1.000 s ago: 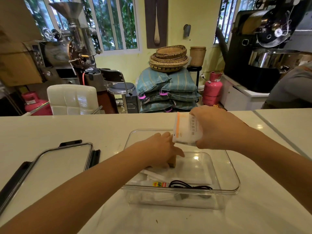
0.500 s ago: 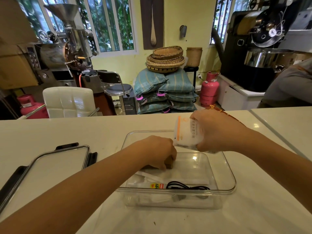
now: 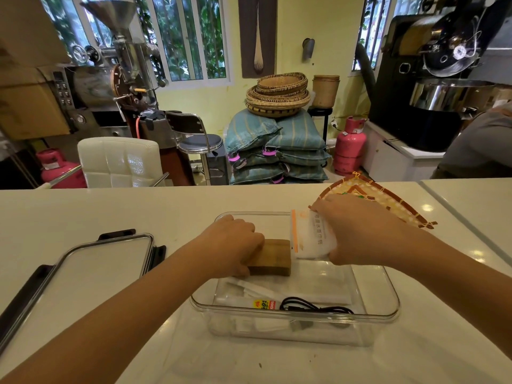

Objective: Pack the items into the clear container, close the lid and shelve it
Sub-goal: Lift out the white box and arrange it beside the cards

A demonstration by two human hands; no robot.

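Observation:
A clear container (image 3: 393,306) stands open on the white counter in front of me. Inside it lie a black cable (image 3: 310,306), a small glue tube with a yellow label (image 3: 264,304) and white packets. My left hand (image 3: 230,249) reaches into the container and grips a brown wooden block (image 3: 273,257) near its far side. My right hand (image 3: 357,231) holds a white tissue pack with an orange stripe (image 3: 309,236) over the container's far right part. The container's lid (image 3: 102,264), with black clips, lies flat to the left.
An orange and brown patterned cloth (image 3: 388,203) lies on the counter behind my right hand. A seam splits the counter at the right (image 3: 471,234). Beyond the counter are a white chair (image 3: 119,162), roasting machines, stacked sacks and gas cylinders. A person in grey (image 3: 476,148) is at the far right.
My left hand has shifted left, so the wooden block shows in it. My right hand has lowered the tissue pack toward the container. The patterned cloth has come into sight.

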